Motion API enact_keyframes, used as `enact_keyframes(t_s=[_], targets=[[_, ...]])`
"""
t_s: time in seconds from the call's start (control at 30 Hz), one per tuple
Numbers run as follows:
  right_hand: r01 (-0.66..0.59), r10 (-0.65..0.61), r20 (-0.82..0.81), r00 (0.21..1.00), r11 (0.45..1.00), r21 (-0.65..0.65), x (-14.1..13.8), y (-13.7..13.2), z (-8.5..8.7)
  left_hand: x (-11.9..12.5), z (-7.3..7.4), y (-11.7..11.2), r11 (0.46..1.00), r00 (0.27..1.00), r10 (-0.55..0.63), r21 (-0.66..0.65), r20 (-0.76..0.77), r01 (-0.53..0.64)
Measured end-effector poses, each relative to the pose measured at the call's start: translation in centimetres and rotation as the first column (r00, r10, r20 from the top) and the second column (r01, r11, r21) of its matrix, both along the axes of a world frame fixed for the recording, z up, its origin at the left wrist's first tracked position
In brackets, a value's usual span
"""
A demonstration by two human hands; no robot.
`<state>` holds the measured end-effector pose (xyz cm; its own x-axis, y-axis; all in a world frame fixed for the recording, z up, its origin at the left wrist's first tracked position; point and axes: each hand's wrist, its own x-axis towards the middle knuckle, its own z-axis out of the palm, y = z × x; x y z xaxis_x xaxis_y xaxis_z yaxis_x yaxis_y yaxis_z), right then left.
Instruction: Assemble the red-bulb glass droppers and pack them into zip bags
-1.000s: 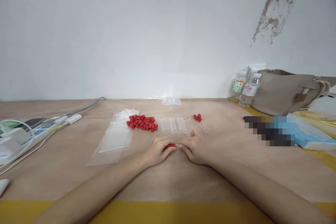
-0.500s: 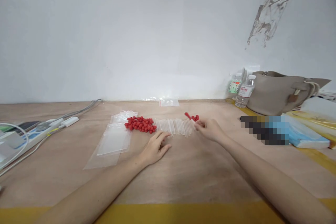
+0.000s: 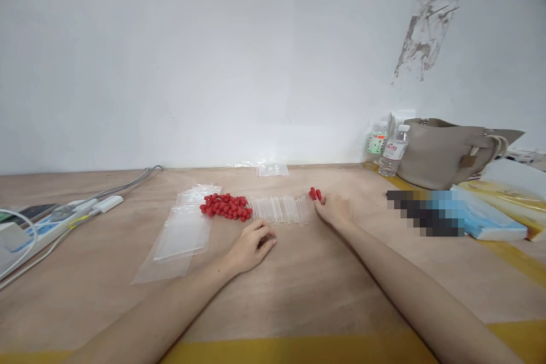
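Observation:
My right hand [image 3: 336, 209] is at the right end of the row, its fingertips closed against a few red bulb-shaped pieces [image 3: 314, 193]. Their lower parts are hidden by the fingers. My left hand [image 3: 251, 245] rests on the table, fingers loosely curled and thumb apart, with nothing visible in it. Just beyond it lies a row of thin clear sticks [image 3: 279, 210] side by side. A heap of red bulb-shaped pieces [image 3: 226, 206] adjoins the left end of that row.
Clear plastic bags [image 3: 181, 233] lie left of the heap. A power strip [image 3: 46, 228] with cables stands at far left. On the right are water bottles [image 3: 393, 153], a grey-beige bag [image 3: 439, 153] and a blue-and-white packet [image 3: 497, 222]. A wall [image 3: 213, 68] closes the back.
The red-tipped piece in my right hand has gone down beside the other red ones, the hand turning lower. My left hand's fingers have curled in slightly. The view has shifted a little.

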<state>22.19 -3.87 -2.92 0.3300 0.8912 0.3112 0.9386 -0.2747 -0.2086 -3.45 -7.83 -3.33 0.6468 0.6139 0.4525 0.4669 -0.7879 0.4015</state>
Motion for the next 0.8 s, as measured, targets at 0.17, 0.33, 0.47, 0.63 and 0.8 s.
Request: enact_keyframes(t_s=[0.17, 0.33, 0.47, 0.63, 0.8], targets=[[0.02, -0.02, -0.005, 1.0, 0.999, -0.046, -0.2, 0.3, 0.0, 0.0, 0.0, -0.1, 1.0, 1.0, 0.001, 0.0, -0.003, -0.001], [0.037, -0.041, -0.045, 0.998, 0.997, -0.067, -0.1, 0.2, 0.1, 0.1, 0.1, -0.1, 1.0, 1.0, 0.006, 0.005, -0.002, -0.006], [0.042, -0.044, -0.05, 0.998, 0.998, -0.043, 0.1, -0.1, 0.1, 0.1, 0.1, -0.2, 1.0, 1.0, 0.002, -0.002, 0.006, -0.002], [-0.038, 0.037, -0.076, 0.996, 0.999, -0.012, -0.9, -0.6, 0.4, 0.1, 0.1, -0.1, 1.0, 1.0, -0.004, -0.006, 0.008, 0.004], [-0.102, 0.088, -0.079, 0.993, 0.977, -0.19, -2.3, 0.5, 1.2, 0.0, 0.1, 0.0, 1.0, 1.0, -0.002, -0.004, 0.005, 0.002]])
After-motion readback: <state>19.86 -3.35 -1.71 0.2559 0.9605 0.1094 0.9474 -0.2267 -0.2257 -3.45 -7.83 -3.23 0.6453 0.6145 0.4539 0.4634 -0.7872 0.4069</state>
